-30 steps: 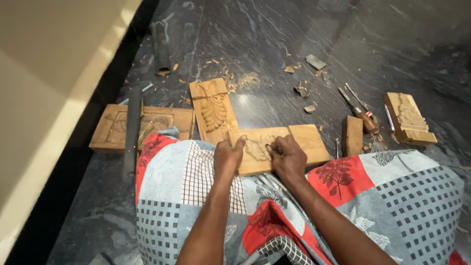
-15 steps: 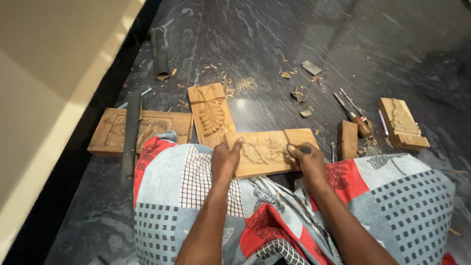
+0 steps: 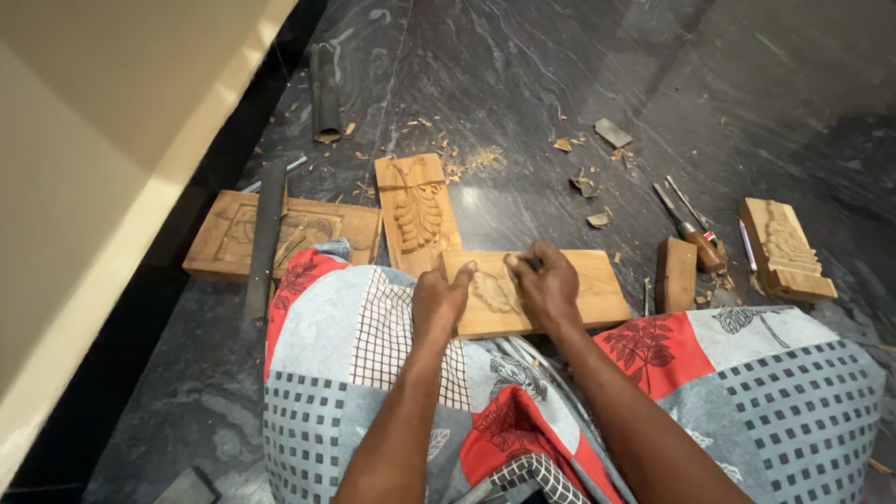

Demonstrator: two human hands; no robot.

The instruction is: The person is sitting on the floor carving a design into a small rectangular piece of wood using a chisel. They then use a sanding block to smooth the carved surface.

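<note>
A flat wooden panel with a half-carved relief lies on the floor against my knees, which are covered by a patterned cloth. My left hand grips the panel's left end, fingers over its top edge. My right hand rests on the carved middle with its fingers curled around something small and dark. Most of that thing is hidden, and it looks like a small carving tool.
An upright carved panel stands just beyond, and a wider carved board with a long metal file across it lies left. At right are a small wooden block, chisels and a carved block. Wood chips dot the dark stone floor.
My right hand slid right along the panel, then came back left onto the carved middle. My left hand stayed at the panel's left end.
</note>
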